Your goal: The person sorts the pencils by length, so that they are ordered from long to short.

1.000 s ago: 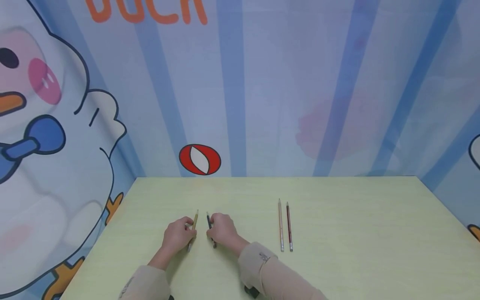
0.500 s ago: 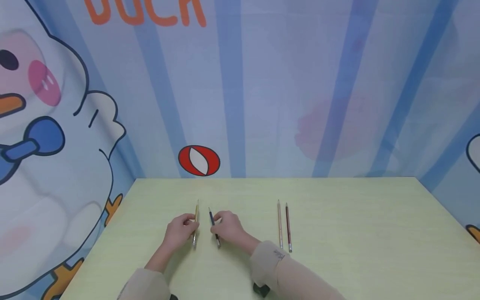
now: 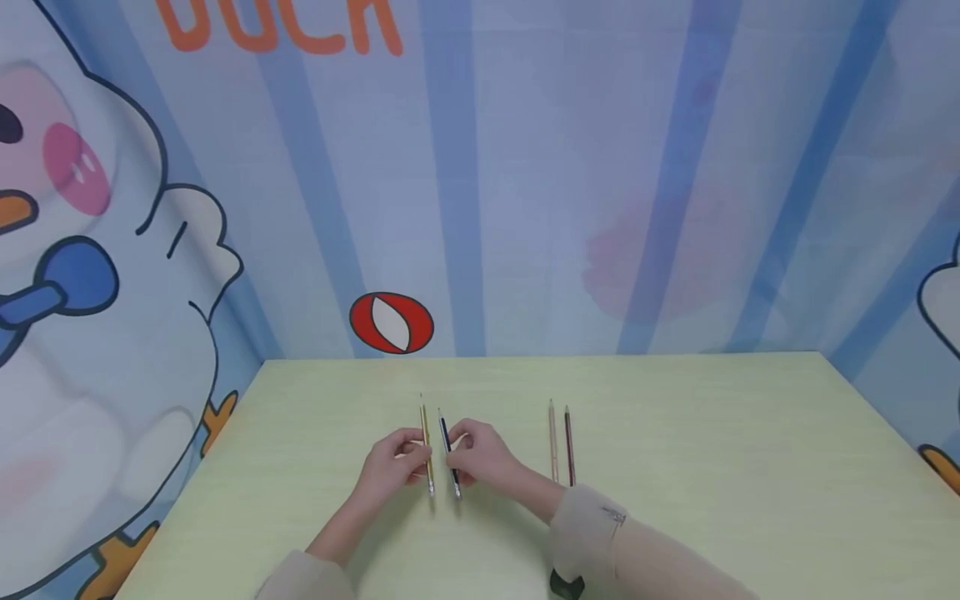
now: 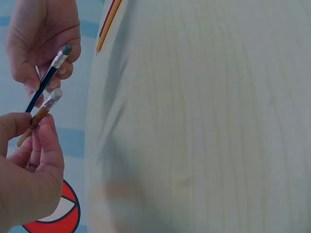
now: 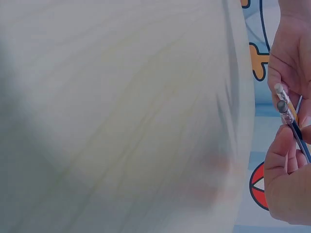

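My left hand (image 3: 392, 465) pinches a yellow pencil (image 3: 427, 454) with a white eraser (image 4: 57, 94) between thumb and fingers. A dark blue pencil (image 3: 449, 450) with a grey eraser (image 5: 282, 105) is pinched in my right hand (image 3: 483, 454). Both pencils point away from me, eraser ends nearer, with a narrow gap between them in the head view. Their shadows fall on the table below, apart from them. To the right lie a light pink-orange pencil (image 3: 553, 442) and a dark red pencil (image 3: 569, 446), side by side; the right sleeve covers their near ends.
The pale yellow-green table (image 3: 712, 450) ends at a back edge against a blue striped cloth backdrop (image 3: 525, 167). A printed duck (image 3: 97, 375) stands at the left of the backdrop. Beige sleeves (image 3: 592, 533) cover both forearms.
Both hands have moved to the right with their pencils. The yellow and dark blue pencils are closer together and more clearly lifted. The two lying pencils stay in place.
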{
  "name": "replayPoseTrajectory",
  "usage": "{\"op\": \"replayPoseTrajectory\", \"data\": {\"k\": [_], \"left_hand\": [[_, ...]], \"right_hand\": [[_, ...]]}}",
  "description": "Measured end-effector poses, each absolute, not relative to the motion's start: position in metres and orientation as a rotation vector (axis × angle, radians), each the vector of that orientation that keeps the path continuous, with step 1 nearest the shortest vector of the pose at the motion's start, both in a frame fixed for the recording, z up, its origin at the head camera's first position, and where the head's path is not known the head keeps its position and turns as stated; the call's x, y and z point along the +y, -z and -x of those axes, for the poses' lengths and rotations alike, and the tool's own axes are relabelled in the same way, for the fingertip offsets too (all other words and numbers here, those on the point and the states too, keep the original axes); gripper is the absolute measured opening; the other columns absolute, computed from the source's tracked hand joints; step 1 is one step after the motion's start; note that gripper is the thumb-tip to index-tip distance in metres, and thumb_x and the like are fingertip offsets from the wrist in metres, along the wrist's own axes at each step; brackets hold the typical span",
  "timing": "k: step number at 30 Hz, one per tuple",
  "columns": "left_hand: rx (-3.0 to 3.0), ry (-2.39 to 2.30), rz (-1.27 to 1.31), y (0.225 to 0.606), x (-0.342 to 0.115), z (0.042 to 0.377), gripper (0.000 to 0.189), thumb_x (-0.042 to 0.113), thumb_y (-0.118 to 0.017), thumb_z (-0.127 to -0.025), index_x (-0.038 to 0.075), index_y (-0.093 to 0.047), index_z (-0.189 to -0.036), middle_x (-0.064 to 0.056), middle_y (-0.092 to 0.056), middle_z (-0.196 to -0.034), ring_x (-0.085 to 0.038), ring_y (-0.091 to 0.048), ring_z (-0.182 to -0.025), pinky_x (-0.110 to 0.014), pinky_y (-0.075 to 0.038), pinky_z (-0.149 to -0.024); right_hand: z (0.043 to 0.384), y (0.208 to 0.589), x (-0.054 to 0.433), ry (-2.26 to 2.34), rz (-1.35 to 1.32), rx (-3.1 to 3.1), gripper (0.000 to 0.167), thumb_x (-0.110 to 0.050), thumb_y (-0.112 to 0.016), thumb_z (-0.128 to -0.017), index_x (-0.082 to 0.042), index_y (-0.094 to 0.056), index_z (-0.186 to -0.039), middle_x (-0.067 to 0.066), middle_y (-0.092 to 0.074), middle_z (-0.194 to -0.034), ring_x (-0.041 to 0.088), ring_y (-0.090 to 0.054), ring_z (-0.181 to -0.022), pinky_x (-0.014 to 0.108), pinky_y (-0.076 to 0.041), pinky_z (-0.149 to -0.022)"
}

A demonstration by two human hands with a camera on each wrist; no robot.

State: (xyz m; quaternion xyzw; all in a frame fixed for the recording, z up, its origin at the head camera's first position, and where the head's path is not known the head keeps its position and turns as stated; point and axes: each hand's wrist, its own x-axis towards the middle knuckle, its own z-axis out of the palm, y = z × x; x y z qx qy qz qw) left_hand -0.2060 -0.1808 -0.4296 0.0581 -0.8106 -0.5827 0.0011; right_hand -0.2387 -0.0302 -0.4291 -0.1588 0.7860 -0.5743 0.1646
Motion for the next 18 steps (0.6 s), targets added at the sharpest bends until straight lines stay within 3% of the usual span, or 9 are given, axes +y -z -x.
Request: {"op": "replayPoseTrajectory", "data": {"k": [18], "left_hand": [[-2.644, 2.036, 0.126, 0.433, -0.124, 0.191, 0.031, 0.015, -0.057, -0.084, -0.003, -0.052, -0.108, -0.009, -0.063, -0.088, -0.017, -0.064, -0.07, -0.026, -0.049, -0.057]], "right_hand": [[0.22, 0.435, 0.037, 1.763, 0.405, 2.044, 0.025, -0.001, -0.053, -0.075, 0.003, -0.046, -0.099, 0.001, -0.051, -0.063, 0.009, -0.052, -0.049, 0.022, -0.045, -0.047]]}}
